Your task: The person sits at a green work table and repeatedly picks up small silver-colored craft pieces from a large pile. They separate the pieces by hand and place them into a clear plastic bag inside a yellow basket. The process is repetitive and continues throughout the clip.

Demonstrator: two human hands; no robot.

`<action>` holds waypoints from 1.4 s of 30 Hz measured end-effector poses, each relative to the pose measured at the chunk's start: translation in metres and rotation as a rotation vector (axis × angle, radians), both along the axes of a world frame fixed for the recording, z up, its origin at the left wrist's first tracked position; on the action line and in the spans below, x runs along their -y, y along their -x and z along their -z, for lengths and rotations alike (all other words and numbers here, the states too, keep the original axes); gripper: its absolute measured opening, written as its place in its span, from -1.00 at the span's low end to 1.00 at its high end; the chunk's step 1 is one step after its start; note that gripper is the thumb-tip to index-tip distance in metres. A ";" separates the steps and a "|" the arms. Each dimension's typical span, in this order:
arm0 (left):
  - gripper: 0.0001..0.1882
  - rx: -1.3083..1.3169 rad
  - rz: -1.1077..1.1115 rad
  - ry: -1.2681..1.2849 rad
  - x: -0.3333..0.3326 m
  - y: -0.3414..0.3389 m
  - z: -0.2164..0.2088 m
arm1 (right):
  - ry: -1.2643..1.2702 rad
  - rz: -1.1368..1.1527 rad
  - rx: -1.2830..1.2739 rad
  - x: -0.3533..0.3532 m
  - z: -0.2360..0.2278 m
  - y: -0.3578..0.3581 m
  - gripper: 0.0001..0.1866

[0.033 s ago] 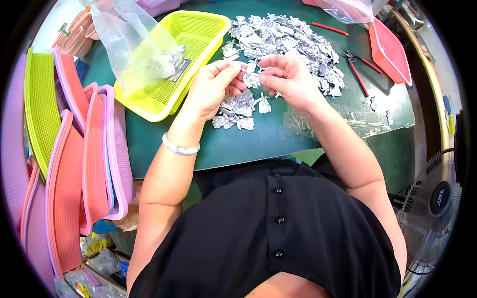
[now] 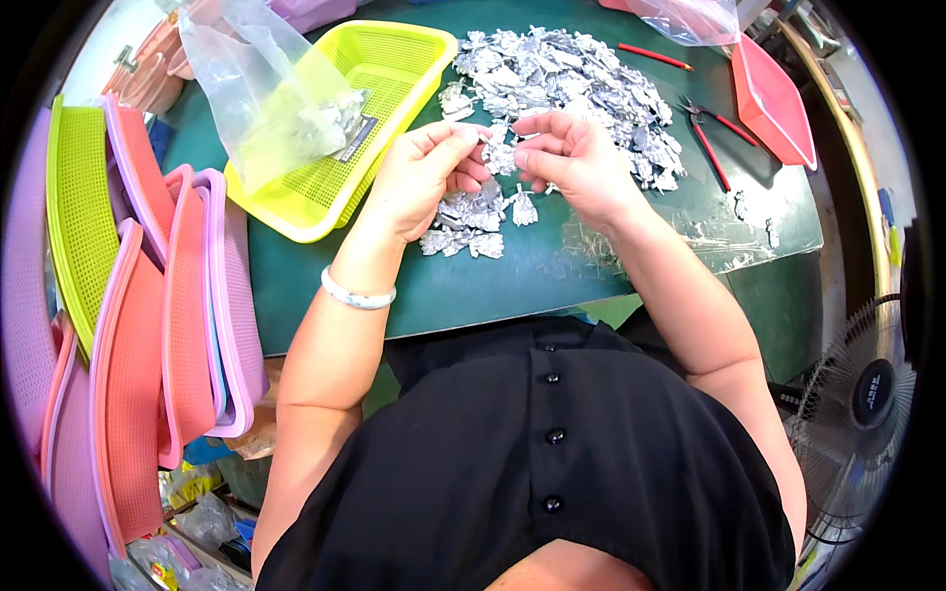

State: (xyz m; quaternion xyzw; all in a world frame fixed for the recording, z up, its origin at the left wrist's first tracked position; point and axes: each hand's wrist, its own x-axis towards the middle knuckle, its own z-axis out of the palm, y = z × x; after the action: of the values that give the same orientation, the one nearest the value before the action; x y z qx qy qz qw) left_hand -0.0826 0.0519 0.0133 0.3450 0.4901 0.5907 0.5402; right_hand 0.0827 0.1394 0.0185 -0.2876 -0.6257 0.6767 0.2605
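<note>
Both hands meet over the green table (image 2: 325, 286), fingertips a short gap apart. My left hand (image 2: 434, 177), below a pale bangle (image 2: 357, 292), is closed with thumb and forefinger pinched. Facing it, my right hand (image 2: 576, 163) has its fingers curled in toward the thumb. A silver metal piece (image 2: 500, 155) shows between them; whether it is held or lies on the table I cannot tell. Small flat silver castings (image 2: 463, 219) lie under my left hand, with a single casting (image 2: 524, 208) beside them. Behind my hands spreads a big heap of the same castings (image 2: 562, 74).
A yellow-green basket (image 2: 320, 225) with a clear bag (image 2: 261, 108) of silver pieces stands left. Red-handled cutters (image 2: 711, 148), a red pencil-like stick (image 2: 655, 57) and a pink tray (image 2: 774, 103) lie right. Stacked colourful baskets (image 2: 133, 394) crowd the left; a fan (image 2: 857, 404) stands right.
</note>
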 end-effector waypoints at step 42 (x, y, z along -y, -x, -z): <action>-0.80 0.105 0.095 -0.057 0.008 0.005 0.010 | -0.960 -0.004 0.183 0.031 0.012 -0.027 -0.40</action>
State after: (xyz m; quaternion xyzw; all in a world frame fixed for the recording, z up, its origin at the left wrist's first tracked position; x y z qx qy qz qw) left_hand -0.0877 0.0437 0.0031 0.3516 0.4270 0.5956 0.5825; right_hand 0.1101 0.1088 0.0064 -0.1919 -0.8880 0.2842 0.3065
